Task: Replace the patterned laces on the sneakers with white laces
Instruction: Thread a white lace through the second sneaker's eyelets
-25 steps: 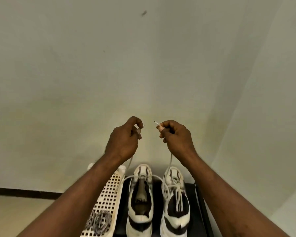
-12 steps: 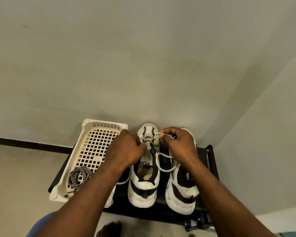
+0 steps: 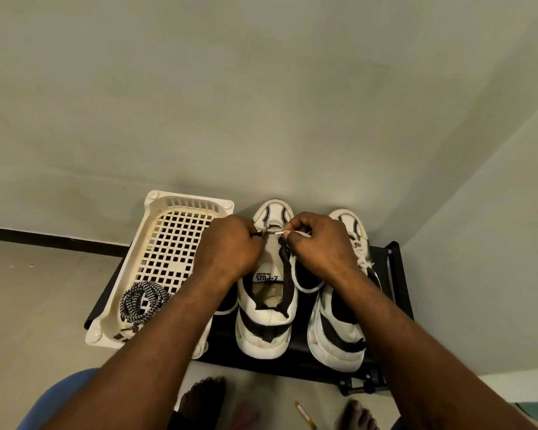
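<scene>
Two white-and-black sneakers stand side by side on a low black rack. My left hand is closed against the left side of the left sneaker near its toe. My right hand pinches the tip of a white lace over that sneaker's front eyelets. A loop of the same lace hangs below my right wrist. The right sneaker carries a white lace, partly hidden by my right arm. Coiled black-and-white patterned laces lie in a cream basket.
The cream perforated basket sits on the rack's left end, against a grey wall. The wall corner rises on the right. Bare feet and a small yellow strip are on the floor below the rack. A blue shape shows at bottom left.
My hands came down from in front of the wall, where they held the lace ends up, to the left sneaker's toe. The view tilted down, showing rack, basket and floor.
</scene>
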